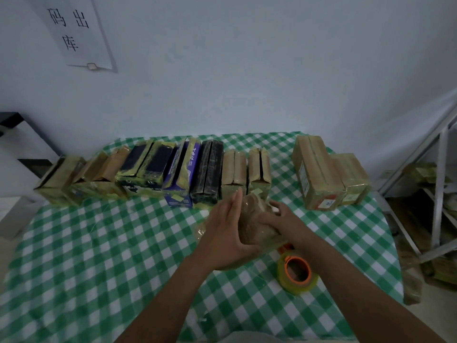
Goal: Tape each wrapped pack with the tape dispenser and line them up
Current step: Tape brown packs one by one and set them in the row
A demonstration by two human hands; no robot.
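Left grip flat, fingers straight, pressed against wrapped pack; right grip curled over its top. Tape dispenser just nearside of right grip.

A green-and-white checked cloth covered the worktop. The crumpled brown wrapped pack lay centrally; the yellowish clear tape roll had an orange core. Behind stood tan paper-wrapped packs, a black wrapped pack and a purple printed carton. The white paper sheet bore black characters.

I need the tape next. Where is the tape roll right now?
Head view, right of centre: the tape roll lies on the checked cloth, just nearer the person than the held pack, under the right forearm.
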